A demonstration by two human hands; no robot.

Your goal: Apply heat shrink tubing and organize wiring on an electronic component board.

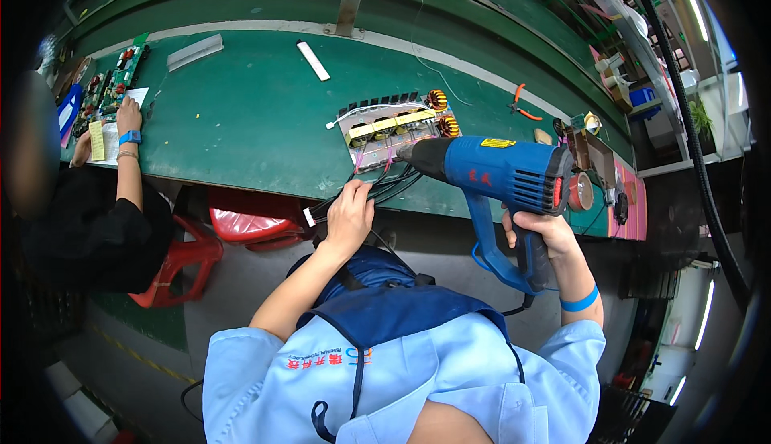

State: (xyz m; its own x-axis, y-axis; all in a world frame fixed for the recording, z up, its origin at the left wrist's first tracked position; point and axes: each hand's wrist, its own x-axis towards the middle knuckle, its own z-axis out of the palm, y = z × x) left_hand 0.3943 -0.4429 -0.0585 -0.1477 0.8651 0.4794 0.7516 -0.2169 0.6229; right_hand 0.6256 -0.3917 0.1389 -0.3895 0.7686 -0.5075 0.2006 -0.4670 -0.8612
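The right hand (540, 231) is wrapped tight round the grip of a blue plastic heat gun (502, 177), its dark metal nozzle levelled at the near edge of a circuit board (395, 129), presumably so hot air lands on the wiring there. The left hand (348, 212) is closed, pinching a bundle of black cables (384, 189) that runs off the board, holding them taut near the nozzle. The board, with copper-wound coils, lies flat on the green matte worktop (257, 114), and a co-worker's hand (128, 114) rests far left
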